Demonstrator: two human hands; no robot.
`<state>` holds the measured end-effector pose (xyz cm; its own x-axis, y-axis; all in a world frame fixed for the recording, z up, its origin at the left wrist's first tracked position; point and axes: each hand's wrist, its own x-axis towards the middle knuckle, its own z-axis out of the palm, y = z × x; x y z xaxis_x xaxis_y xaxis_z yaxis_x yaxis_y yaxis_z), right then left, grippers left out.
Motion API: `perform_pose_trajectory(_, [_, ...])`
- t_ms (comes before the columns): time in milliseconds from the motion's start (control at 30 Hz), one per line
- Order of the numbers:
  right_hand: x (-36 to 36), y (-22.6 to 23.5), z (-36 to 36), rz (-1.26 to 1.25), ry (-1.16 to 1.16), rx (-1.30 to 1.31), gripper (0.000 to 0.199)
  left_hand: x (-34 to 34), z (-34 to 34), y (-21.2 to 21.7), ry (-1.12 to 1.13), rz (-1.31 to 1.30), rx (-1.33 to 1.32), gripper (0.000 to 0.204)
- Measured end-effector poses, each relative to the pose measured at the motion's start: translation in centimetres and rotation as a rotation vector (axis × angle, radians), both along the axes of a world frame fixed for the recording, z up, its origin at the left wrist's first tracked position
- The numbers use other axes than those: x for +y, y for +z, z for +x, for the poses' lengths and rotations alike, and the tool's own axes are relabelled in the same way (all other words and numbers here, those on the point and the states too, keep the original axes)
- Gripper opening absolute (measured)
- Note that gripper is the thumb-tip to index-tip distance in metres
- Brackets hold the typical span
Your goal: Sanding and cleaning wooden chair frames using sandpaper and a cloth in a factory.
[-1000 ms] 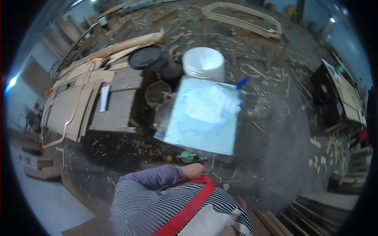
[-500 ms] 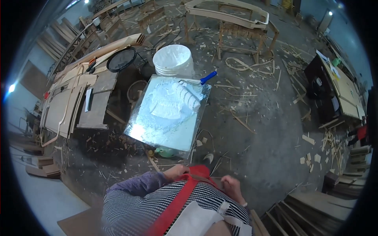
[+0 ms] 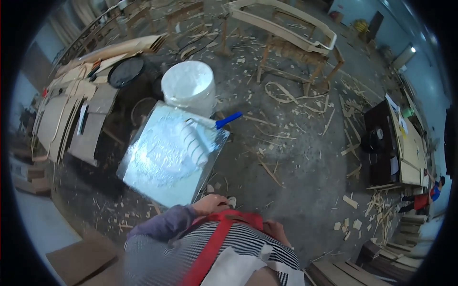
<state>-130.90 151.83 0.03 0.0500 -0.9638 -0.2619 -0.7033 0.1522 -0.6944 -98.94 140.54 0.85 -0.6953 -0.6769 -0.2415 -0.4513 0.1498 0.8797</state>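
Note:
My left hand (image 3: 210,204) rests at my waist against the red apron (image 3: 229,217), its fingers curled; whether they grip the cloth is hidden. Lower on the other side, my right hand (image 3: 275,229) hangs by the apron's right edge, its fingers mostly out of sight. In front of me, a flat board (image 3: 143,183) bears a spread of wet white paint or glue. A paint roller with a striped white sleeve (image 3: 194,145) lies on it, its blue handle (image 3: 229,120) sticking out past the far right edge. Neither hand touches the roller.
Behind the board stands a white bucket (image 3: 188,86), with a black round container (image 3: 126,72) to its left. Wooden panels (image 3: 90,131) lie at left. A curved wooden frame (image 3: 286,28) rests on trestles. Scraps litter the floor. Another person (image 3: 424,198) is at far right, beside a dark-sided table (image 3: 384,143).
My view has turned right, so the board and bucket appear farther left. My right hand has drawn in against the apron, and the person at far right shows more fully.

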Motion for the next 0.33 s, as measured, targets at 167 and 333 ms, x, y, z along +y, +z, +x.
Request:
perform_pose_trajectory(167, [-12.2,-2.0,-1.2,0.164,0.207,-0.142,0.021,-0.8,1.0,0.3,0.23,0.042,-0.139,0.026])
perform_pose_trajectory(333, [-28.7,-4.9,2.7,-0.121,0.52,-0.106,0.021,-0.5,-1.4,-0.4,0.502,0.122,-0.083,0.028])
